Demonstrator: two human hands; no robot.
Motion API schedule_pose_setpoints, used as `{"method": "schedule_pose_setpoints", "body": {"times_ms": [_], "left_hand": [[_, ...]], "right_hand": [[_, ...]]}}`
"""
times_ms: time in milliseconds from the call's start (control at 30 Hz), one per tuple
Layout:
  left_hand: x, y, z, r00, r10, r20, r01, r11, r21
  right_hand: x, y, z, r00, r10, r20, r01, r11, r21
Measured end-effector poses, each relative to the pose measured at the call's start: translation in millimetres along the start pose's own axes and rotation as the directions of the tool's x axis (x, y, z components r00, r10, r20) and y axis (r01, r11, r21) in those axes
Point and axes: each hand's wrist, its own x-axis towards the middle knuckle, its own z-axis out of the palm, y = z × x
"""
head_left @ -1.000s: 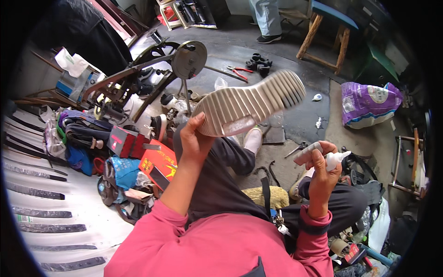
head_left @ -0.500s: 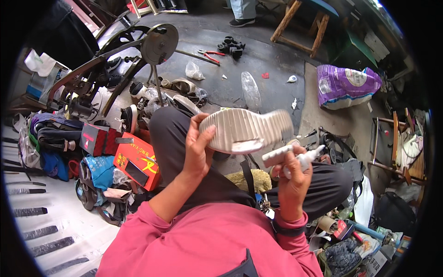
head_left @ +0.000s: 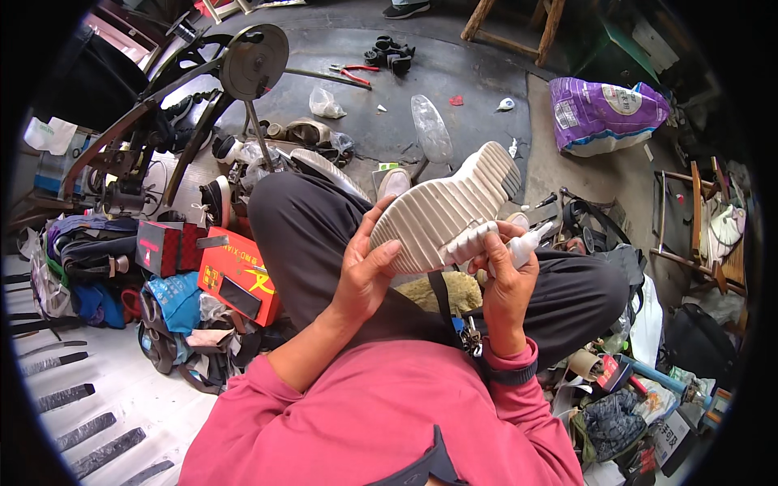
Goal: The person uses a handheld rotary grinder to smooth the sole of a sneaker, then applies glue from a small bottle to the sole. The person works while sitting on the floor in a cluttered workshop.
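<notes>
My left hand (head_left: 366, 271) grips one end of a shoe whose pale ribbed sole (head_left: 433, 206) faces up, tilted over my lap. My right hand (head_left: 509, 292) is closed on two things. Between thumb and fingers is a small ribbed sole piece (head_left: 470, 242), held against the near edge of the shoe's sole; whether it is stuck there I cannot tell. Tucked in the same hand is a small whitish nozzle bottle (head_left: 523, 249), its tip pointing up and away. The shoe's upper is mostly hidden beneath the sole.
A cast-iron machine with a wheel (head_left: 254, 62) stands at the far left. Red-handled pliers (head_left: 353, 74) and a plastic bag (head_left: 326, 103) lie on the floor ahead. A purple sack (head_left: 608, 116) is at right. An orange-red box (head_left: 237, 271) sits left; clutter (head_left: 612, 425) lies right.
The shoe has turned, its far end swinging up and away. My right hand has brought the sole piece from beside the shoe onto the sole's near edge, where a pale recess showed.
</notes>
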Motion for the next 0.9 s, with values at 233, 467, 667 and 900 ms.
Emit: {"method": "schedule_pose_setpoints", "body": {"times_ms": [233,467,667,900], "left_hand": [[2.3,0.6,3.3,1.000,0.002,-0.007,-0.003,0.998,-0.060],[5.7,-10.5,-1.4,0.996,-0.085,0.026,0.087,0.988,-0.124],[4.5,-23.5,4.3,0.992,-0.099,0.082,0.108,0.987,-0.119],[2.0,-29.6,-0.3,0.985,-0.117,0.125,0.128,0.988,-0.083]], "right_hand": [[-3.0,-1.8,-8.2,1.000,-0.008,0.018,0.010,0.992,-0.123],[-1.6,-4.9,-21.9,1.000,0.026,-0.016,-0.025,0.999,0.034],[2.9,2.1,-5.1,0.990,0.102,-0.099,-0.083,0.979,0.186],[2.5,3.8,-8.2,0.993,0.119,0.005,-0.119,0.992,-0.045]]}}
